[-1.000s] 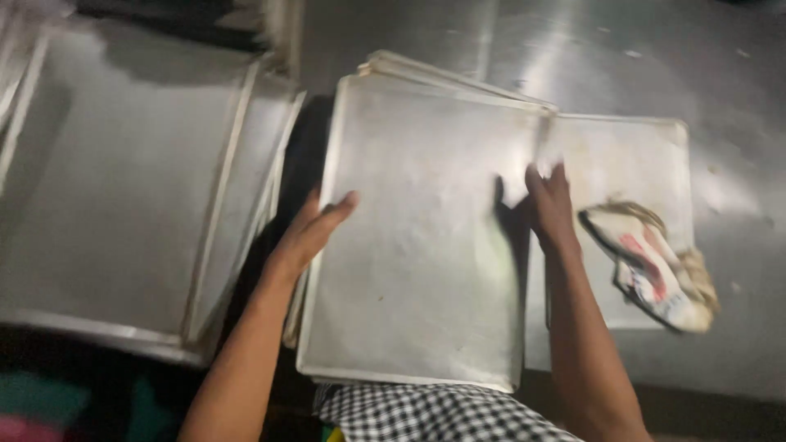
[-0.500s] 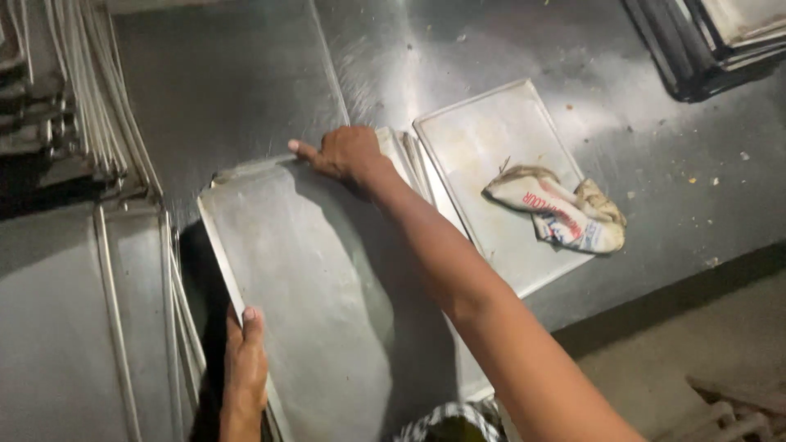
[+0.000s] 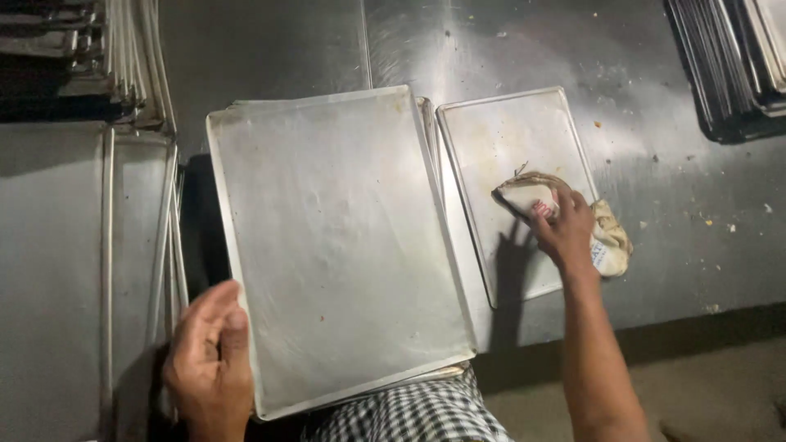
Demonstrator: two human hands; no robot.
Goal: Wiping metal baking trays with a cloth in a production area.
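- Steel baking tray (image 3: 336, 245), large, lies flat just right of my left hand (image 3: 209, 360); my fingers curl round its left rim, likely to keep it from sliding.
- Beneath my right hand (image 3: 565, 233) sits a crumpled cloth (image 3: 610, 237), which I pinch, pressing it onto the smaller tray (image 3: 508, 147).
- Stacked trays (image 3: 139, 229) stand beyond my left hand.

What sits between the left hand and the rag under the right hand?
In the head view, the large baking tray spans most of the stretch from left hand to rag, then part of the smaller tray.
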